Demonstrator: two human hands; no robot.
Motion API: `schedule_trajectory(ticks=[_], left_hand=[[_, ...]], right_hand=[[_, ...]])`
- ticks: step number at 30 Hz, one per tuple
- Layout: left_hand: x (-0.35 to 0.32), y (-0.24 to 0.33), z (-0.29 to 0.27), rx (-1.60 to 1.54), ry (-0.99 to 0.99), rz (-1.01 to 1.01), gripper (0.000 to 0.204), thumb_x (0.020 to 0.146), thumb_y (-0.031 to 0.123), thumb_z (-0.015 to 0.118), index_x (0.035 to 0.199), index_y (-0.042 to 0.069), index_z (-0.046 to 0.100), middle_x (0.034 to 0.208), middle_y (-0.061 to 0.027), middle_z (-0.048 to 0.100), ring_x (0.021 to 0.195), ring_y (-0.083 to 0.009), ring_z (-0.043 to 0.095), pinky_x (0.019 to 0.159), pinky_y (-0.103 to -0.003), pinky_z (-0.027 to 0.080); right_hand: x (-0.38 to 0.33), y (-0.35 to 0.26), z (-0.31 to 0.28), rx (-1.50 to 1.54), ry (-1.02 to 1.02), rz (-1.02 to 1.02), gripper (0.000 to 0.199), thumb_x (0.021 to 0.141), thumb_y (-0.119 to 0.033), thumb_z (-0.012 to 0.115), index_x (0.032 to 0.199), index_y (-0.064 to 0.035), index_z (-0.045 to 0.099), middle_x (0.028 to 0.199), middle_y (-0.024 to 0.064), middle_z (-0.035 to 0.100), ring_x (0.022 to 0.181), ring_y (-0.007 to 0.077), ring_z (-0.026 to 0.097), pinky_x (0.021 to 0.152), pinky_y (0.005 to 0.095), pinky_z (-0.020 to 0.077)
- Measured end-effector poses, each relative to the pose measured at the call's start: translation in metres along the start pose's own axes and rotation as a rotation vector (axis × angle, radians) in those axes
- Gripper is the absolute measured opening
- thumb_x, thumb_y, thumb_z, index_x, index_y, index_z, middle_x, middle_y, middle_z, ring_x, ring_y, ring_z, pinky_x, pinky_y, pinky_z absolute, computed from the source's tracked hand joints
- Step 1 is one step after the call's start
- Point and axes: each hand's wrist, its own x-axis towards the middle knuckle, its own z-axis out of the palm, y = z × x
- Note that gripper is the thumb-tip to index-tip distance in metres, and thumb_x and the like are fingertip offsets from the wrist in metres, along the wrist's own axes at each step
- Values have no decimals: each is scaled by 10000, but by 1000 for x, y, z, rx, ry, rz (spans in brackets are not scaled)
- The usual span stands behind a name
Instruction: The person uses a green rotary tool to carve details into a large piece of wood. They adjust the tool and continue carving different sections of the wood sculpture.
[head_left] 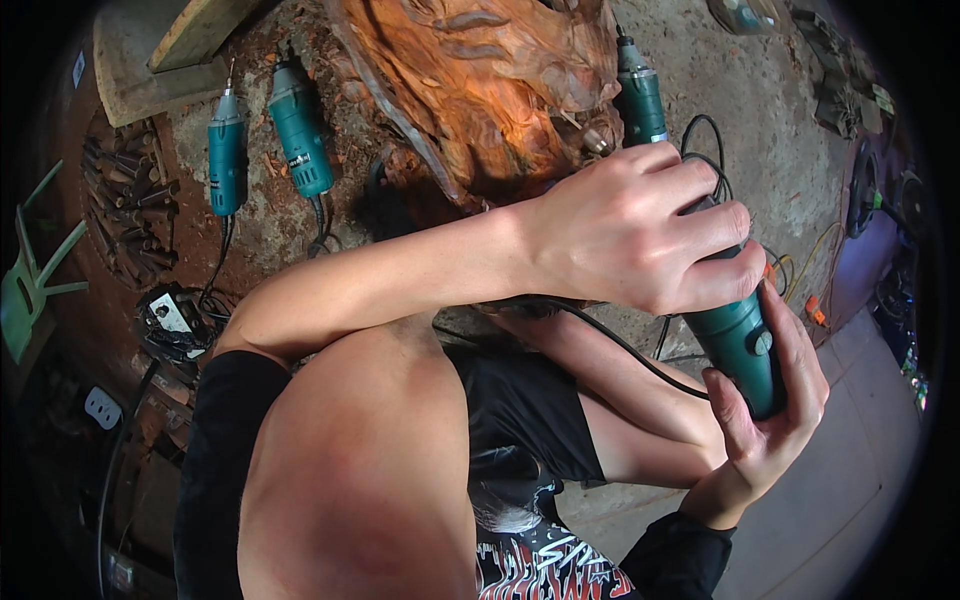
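Observation:
My left arm crosses in front of my bent knee, and my left hand (650, 230) grips the upper part of a teal power grinder (735, 345) with a black end. Around the lower body of that tool, my right hand (775, 400) is closed, its thumb and fingers on either side. The fingers of my left hand hide most of the tool's front. A black cord curves toward its lower part. Just beyond my left wrist stands a large carved piece of orange-brown wood (500, 75), and another teal grinder (640, 95) lies at its right side.
Two more teal grinders (226, 160) lie on the dirt-covered floor at the left. Several wood-handled carving tools (130, 200) are heaped beyond them. A power strip (178, 320) with cords sits near my left elbow. A light green chair (35, 285) is at the far left.

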Motion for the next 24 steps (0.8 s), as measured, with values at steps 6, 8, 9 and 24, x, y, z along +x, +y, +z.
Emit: schedule_trajectory(ticks=[6,8,9,24], left_hand=[[-1,1,2,-3,13,-10,229,734,193,724,962,194,705,899,-5,662,703,-154,633,580,-272,557],[-1,-1,1,-3,23,-15,212,741,197,727,952,191,700,886,-1,647,704,-152,623,576,-273,543],[1,-1,1,-9,30,-18,204,748,201,729,949,187,695,878,3,634,707,-152,614,574,-276,530],[11,-4,-3,-20,24,-24,160,784,218,730,918,156,670,802,14,542,715,-159,588,579,-300,505]], right_hand=[[0,2,0,13,-12,0,663,680,-199,849,1275,55,706,1159,249,735,1042,369,735,926,413,558],[1,3,2,22,-9,4,663,676,-194,850,1273,56,706,1164,248,735,1047,374,732,935,417,554],[1,3,3,16,5,-3,664,675,-192,850,1273,58,705,1164,248,735,1049,375,731,938,418,553],[0,9,6,59,41,10,702,698,-258,868,1288,78,689,1156,252,732,1048,349,727,945,419,544]])
